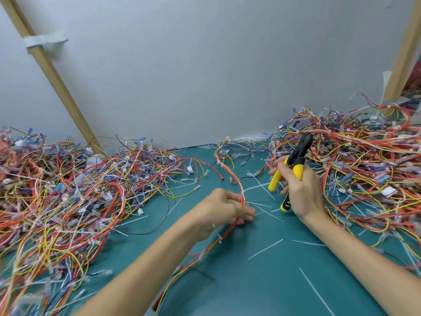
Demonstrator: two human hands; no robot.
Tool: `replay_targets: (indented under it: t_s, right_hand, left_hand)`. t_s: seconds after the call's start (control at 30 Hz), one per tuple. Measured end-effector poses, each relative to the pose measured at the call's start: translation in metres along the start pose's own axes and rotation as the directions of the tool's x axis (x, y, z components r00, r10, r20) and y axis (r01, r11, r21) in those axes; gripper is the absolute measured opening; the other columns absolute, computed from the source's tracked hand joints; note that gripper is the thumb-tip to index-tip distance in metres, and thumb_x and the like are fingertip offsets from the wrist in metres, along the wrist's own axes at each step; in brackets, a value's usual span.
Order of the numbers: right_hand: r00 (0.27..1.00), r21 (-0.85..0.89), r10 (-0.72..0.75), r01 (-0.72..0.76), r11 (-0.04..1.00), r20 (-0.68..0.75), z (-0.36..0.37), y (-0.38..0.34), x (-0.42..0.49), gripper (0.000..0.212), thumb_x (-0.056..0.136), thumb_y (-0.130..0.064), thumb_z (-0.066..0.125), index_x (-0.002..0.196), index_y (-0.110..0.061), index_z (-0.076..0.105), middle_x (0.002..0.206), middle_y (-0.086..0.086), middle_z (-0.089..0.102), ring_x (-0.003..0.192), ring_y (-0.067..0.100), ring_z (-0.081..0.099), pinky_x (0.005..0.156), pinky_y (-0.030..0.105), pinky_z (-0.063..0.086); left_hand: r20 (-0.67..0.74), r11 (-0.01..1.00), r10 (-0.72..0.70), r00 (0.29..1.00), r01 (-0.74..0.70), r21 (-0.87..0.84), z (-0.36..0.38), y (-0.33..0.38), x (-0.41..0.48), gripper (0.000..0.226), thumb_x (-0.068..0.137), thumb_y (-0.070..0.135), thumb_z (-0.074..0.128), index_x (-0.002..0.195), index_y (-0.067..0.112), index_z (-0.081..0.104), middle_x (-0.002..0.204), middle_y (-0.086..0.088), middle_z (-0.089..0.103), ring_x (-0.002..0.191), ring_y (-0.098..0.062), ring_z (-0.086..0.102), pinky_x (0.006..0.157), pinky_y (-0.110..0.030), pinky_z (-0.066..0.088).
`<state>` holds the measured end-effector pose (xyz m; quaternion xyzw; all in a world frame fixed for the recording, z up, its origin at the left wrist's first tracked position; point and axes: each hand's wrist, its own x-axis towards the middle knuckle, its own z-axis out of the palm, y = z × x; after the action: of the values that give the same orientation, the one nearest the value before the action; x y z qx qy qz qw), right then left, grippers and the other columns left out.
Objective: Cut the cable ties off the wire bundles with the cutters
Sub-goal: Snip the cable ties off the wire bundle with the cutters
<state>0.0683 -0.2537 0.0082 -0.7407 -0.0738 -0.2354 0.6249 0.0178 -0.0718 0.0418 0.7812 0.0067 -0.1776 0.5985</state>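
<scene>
Left hand [224, 208] holds the red-and-yellow wire bundle [242, 192] at mid-mat [273, 283], right hand [300, 188] grips the cutters [296, 159] raised to its right; the near cable tie [219, 239] needs holding taut and nipping clear of insulation.

Green mat [262, 290] lies below a grey wall [205, 65]

The left forearm [148, 265] and the right forearm [364, 254] are bare along all the length that shows, slim and smooth. The left hand [222, 207] and the right hand [301, 190] are bare as well, with slender fingers [247, 211]; the left hand's outline is softened by blur, the right one's is sharp
</scene>
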Motion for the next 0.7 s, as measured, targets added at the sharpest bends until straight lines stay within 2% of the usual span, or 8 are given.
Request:
replay_targets:
  t_s: [0.07, 0.23, 0.3, 0.4, 0.47, 0.53, 0.6, 0.7]
  right_hand:
    - [1.000, -0.003, 0.001, -0.001, 1.000, -0.006, 0.000, 0.000, 0.000, 0.026, 0.087, -0.046, 0.050, 0.094, -0.026, 0.065, 0.078, -0.007, 0.073, 0.072, 0.022, 0.066, 0.066, 0.050, 0.054]
    - [1.000, 0.006, -0.003, 0.003, 1.000, 0.019, 0.001, 0.003, 0.000, 0.027, 0.087, -0.046, 0.050, 0.096, -0.025, 0.065, 0.080, -0.006, 0.073, 0.079, 0.020, 0.068, 0.058, 0.038, 0.053]
    - [0.999, -0.013, -0.010, 0.010, 1.000, 0.034, 0.002, 0.003, 0.000, 0.027, 0.087, -0.046, 0.050, 0.096, -0.025, 0.065, 0.081, -0.006, 0.073, 0.083, 0.017, 0.068, 0.056, 0.034, 0.051]
    - [0.998, -0.062, -0.015, 0.018, 0.998, 0.056, 0.003, 0.002, 0.000, 0.026, 0.088, -0.045, 0.050, 0.096, -0.026, 0.065, 0.081, -0.007, 0.073, 0.082, 0.017, 0.068, 0.059, 0.037, 0.051]
    - [0.996, -0.136, -0.027, 0.039, 0.990, 0.091, 0.004, 0.003, 0.000, 0.025, 0.088, -0.044, 0.050, 0.094, -0.026, 0.065, 0.079, -0.007, 0.072, 0.079, 0.017, 0.066, 0.068, 0.044, 0.052]
    - [0.990, -0.217, -0.045, 0.074, 0.973, 0.134, 0.004, 0.003, -0.002, 0.023, 0.087, -0.044, 0.050, 0.090, -0.026, 0.065, 0.078, -0.006, 0.070, 0.074, 0.017, 0.064, 0.075, 0.049, 0.051]
    - [0.983, -0.284, -0.072, 0.120, 0.951, 0.171, 0.005, 0.003, -0.005, 0.020, 0.084, -0.044, 0.052, 0.090, -0.027, 0.062, 0.073, -0.004, 0.068, 0.075, 0.021, 0.062, 0.076, 0.050, 0.049]
    - [0.961, -0.350, -0.087, 0.179, 0.919, 0.262, 0.007, 0.000, -0.006, 0.020, 0.078, -0.040, 0.058, 0.096, -0.030, 0.055, 0.074, -0.005, 0.065, 0.074, 0.019, 0.061, 0.075, 0.046, 0.048]
  left_hand:
    - [0.083, 0.964, 0.028, 0.996, -0.005, -0.268, -0.001, -0.002, 0.002, 0.025, 0.093, -0.009, 0.053, 0.117, -0.003, 0.055, 0.093, -0.007, 0.075, 0.078, -0.017, 0.072, 0.071, -0.025, 0.059]
    - [0.014, 0.872, 0.277, 0.961, -0.246, -0.423, 0.001, -0.011, 0.016, 0.024, 0.097, 0.000, 0.051, 0.118, 0.007, 0.057, 0.112, -0.001, 0.073, 0.088, -0.017, 0.072, 0.069, -0.022, 0.055]
    - [-0.032, 0.774, 0.299, 0.954, -0.262, -0.576, 0.001, -0.018, 0.021, 0.021, 0.095, 0.003, 0.053, 0.113, 0.010, 0.059, 0.111, 0.001, 0.073, 0.085, -0.016, 0.072, 0.066, -0.020, 0.055]
    - [-0.079, 0.537, 0.282, 0.956, -0.226, -0.813, -0.004, -0.026, 0.026, 0.022, 0.084, 0.003, 0.057, 0.106, 0.007, 0.055, 0.102, -0.007, 0.075, 0.084, -0.019, 0.073, 0.064, -0.020, 0.057]
    - [-0.104, 0.483, 0.265, 0.959, -0.226, -0.846, -0.006, -0.029, 0.029, 0.017, 0.086, 0.003, 0.057, 0.102, 0.006, 0.051, 0.097, -0.014, 0.075, 0.086, -0.024, 0.074, 0.065, -0.021, 0.058]
    - [-0.116, 0.540, 0.265, 0.957, -0.247, -0.804, -0.005, -0.032, 0.030, 0.009, 0.094, 0.005, 0.054, 0.100, 0.005, 0.048, 0.096, -0.019, 0.074, 0.089, -0.029, 0.073, 0.067, -0.024, 0.058]
    - [-0.117, 0.670, 0.297, 0.948, -0.294, -0.682, -0.006, -0.033, 0.032, 0.010, 0.097, 0.013, 0.055, 0.099, 0.006, 0.049, 0.097, -0.019, 0.073, 0.091, -0.030, 0.073, 0.070, -0.025, 0.058]
    - [-0.186, 0.862, 0.402, 0.897, -0.439, -0.255, -0.019, -0.033, 0.032, 0.017, 0.095, 0.024, 0.060, 0.090, 0.007, 0.059, 0.090, -0.006, 0.075, 0.080, -0.013, 0.071, 0.067, -0.021, 0.052]
